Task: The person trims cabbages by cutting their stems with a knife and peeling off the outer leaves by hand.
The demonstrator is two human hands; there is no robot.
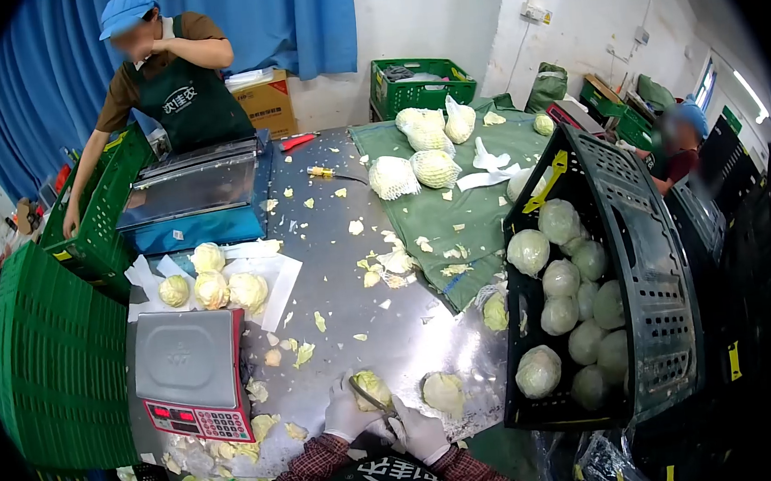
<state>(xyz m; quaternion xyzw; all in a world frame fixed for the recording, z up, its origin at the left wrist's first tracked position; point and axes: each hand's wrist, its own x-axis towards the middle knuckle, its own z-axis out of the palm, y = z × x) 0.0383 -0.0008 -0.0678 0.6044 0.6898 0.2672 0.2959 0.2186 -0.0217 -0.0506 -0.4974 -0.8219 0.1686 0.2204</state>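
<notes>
Both of my hands wear white gloves at the table's near edge. My left hand (348, 415) is closed on the side of a small cabbage (374, 386). My right hand (418, 431) is wrapped round a knife, whose dark blade (363, 392) lies across the cabbage; the handle is mostly hidden by the fingers. Just right of them a pale cabbage piece (443, 393) rests on the metal table (364, 322). Leaf scraps (303, 353) are scattered to the left and ahead.
A scale (189, 366) stands left, with several cabbages (211, 290) on paper behind it. At right, a tilted black crate (650, 311) holds wrapped cabbages (538, 371). Netted cabbages (393, 178) sit on green cloth (430, 237). A co-worker (183, 94) stands across by green crates (63, 361).
</notes>
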